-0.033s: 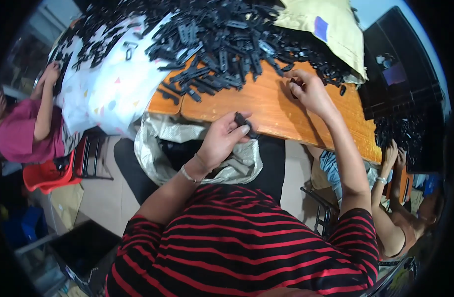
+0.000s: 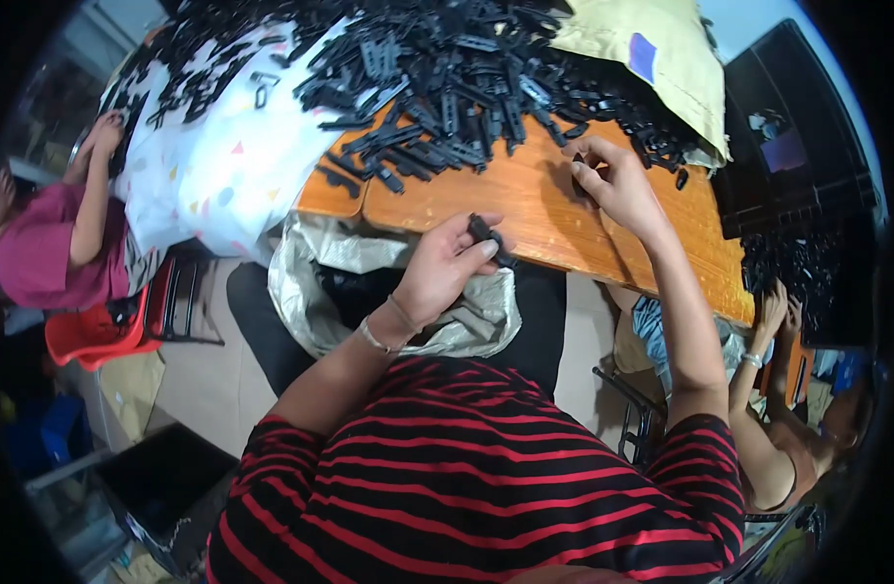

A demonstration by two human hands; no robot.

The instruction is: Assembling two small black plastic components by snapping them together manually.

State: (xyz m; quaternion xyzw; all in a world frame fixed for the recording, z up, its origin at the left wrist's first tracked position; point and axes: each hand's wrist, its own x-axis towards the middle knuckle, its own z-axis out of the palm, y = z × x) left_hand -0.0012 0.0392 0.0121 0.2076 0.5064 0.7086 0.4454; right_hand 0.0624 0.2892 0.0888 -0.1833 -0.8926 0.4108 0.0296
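My left hand is closed around a black plastic part at the table's front edge, its thumb pressed along the near side. Over the table to the right, my right hand pinches a small dark piece between thumb and fingers. Most of that piece is hidden by the fingers, so its shape is unclear. Beyond both hands, a large heap of long, narrow black plastic parts covers the back of the wooden table.
An open whitish woven sack hangs below the table edge at my lap. A yellowish sack lies at the back right. White patterned sheeting covers the left side. Other people work at left and right. A black bin stands lower left.
The whole picture has shifted very slightly. Both hands keep their grip and nearly the same place over the table.
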